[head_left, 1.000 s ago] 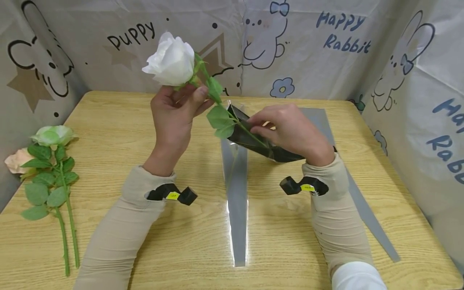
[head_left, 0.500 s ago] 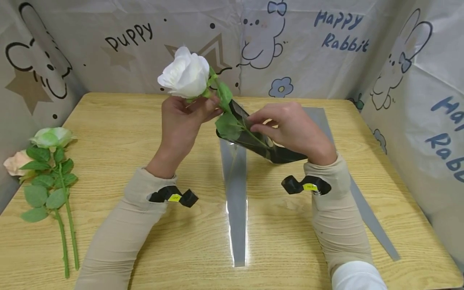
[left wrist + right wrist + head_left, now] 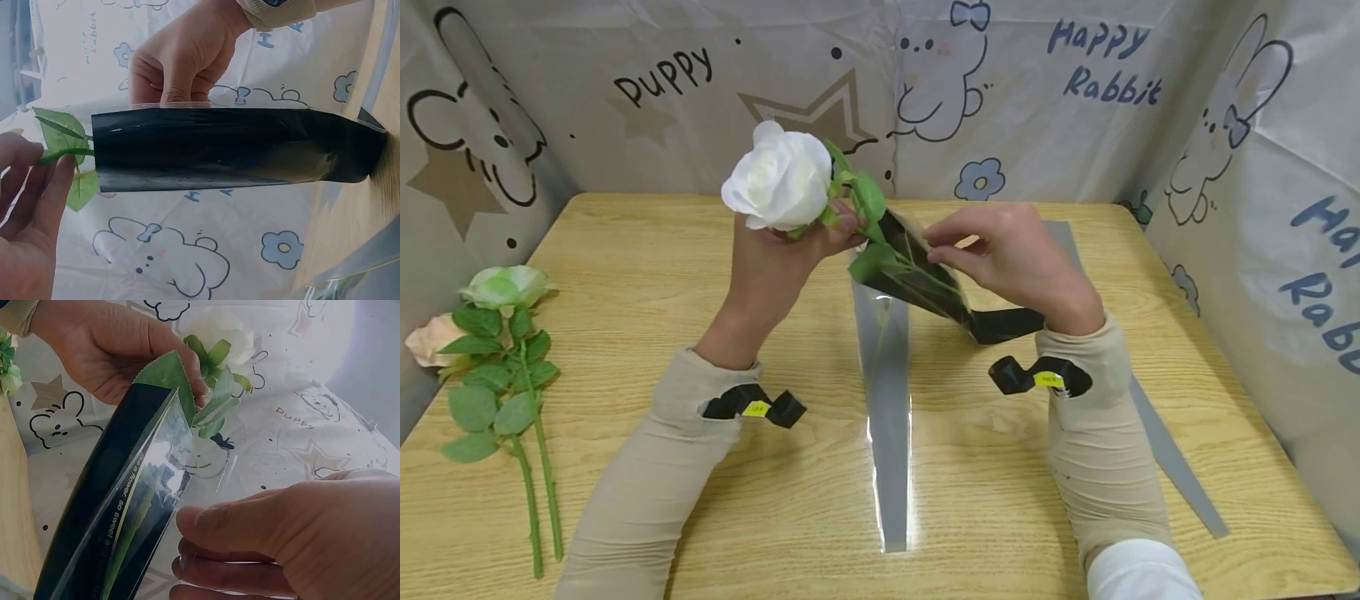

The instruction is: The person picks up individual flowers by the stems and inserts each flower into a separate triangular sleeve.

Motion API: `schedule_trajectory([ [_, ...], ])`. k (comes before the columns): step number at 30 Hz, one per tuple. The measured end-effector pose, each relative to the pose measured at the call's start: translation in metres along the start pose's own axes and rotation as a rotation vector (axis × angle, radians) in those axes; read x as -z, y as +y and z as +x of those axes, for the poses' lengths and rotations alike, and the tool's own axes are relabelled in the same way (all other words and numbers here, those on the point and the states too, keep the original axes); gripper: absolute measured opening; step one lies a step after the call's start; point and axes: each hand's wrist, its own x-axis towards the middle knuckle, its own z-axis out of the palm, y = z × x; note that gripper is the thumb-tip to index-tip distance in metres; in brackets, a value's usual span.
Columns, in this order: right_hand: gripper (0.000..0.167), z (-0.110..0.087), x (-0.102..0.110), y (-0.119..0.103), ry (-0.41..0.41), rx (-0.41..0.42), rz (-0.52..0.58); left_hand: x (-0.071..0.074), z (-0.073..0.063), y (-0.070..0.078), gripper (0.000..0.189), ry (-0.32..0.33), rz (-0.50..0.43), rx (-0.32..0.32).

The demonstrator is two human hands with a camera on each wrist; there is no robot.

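Note:
My left hand (image 3: 767, 275) pinches the green stem of a white artificial rose (image 3: 778, 177) just below the bloom. The stem slants down to the right into a black flower sleeve (image 3: 219, 150) with a clear front; some leaves show at its mouth, and the lower stem (image 3: 128, 550) is visible through the film. Thumb and fingers of my right hand (image 3: 1011, 258) pinch the sleeve's clear edge. In the left wrist view the sleeve hides those fingertips. The sleeve's narrow end bends near the tabletop, partly behind my right wrist in the head view.
A long grey sleeve (image 3: 887, 433) with clear edges lies mid-table, and another grey sleeve (image 3: 1180, 458) lies at the right. On the left are a pale green rose (image 3: 505, 286) and a peach rose (image 3: 433, 340). Printed cloth walls (image 3: 700, 150) surround the table.
My left hand has lowered the rose and moved it right, and its stem and leaves sit deeper in the sleeve. My right hand has shifted slightly right, with the clear film pulled outward.

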Motion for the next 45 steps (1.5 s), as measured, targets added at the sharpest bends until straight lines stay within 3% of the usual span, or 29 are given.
schedule_trajectory([
  [8, 0.019, -0.001, 0.002, 0.001, 0.008, -0.024, -0.002, 0.002, 0.001, -0.003, 0.039, -0.053, 0.087, -0.119],
  [14, 0.019, -0.001, 0.001, 0.001, 0.008, -0.028, 0.0, 0.002, 0.001, -0.002, 0.04, -0.029, 0.127, -0.138],
  [22, 0.021, -0.001, 0.001, 0.001, 0.009, -0.034, 0.007, 0.004, 0.0, -0.002, 0.041, -0.047, 0.092, -0.141],
  [27, 0.021, -0.003, 0.002, -0.001, 0.018, -0.014, 0.007, 0.005, 0.002, -0.005, 0.042, -0.077, 0.196, -0.18],
  [32, 0.021, -0.003, 0.004, -0.005, 0.014, -0.003, -0.001, 0.008, 0.002, -0.003, 0.049, -0.071, 0.419, -0.117],
  [34, 0.021, -0.003, 0.004, -0.006, 0.014, 0.002, -0.001, 0.008, 0.0, -0.003, 0.054, -0.068, 0.462, -0.094],
  [36, 0.02, -0.003, 0.005, -0.008, 0.014, 0.007, 0.001, 0.008, -0.002, -0.002, 0.059, -0.066, 0.48, -0.087],
  [45, 0.018, -0.004, 0.004, -0.011, 0.031, 0.051, 0.023, 0.008, -0.004, -0.004, 0.06, -0.101, 0.372, -0.053],
])
